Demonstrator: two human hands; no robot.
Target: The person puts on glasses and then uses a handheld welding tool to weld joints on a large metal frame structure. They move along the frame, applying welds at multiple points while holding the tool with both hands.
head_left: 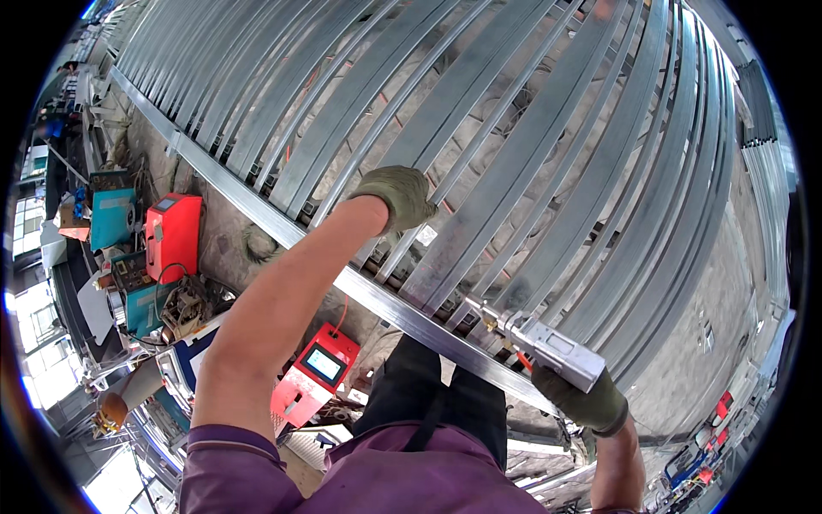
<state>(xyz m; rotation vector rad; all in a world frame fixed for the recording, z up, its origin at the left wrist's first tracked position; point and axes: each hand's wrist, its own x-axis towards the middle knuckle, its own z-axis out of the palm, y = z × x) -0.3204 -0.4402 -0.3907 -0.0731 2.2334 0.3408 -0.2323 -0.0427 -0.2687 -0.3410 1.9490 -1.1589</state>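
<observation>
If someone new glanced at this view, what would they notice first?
A frame of long grey metal slats fills the upper picture. The gloved left hand rests on one slat, and the gloved right hand grips a silver handheld tool aimed at the lower rail. Red machines stand at the left.

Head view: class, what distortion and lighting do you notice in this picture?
Head view: fisheye bends the straight metal slats into arcs near the black rim; even daylight, bright windows at lower left; left hand and right hand sharp.
</observation>
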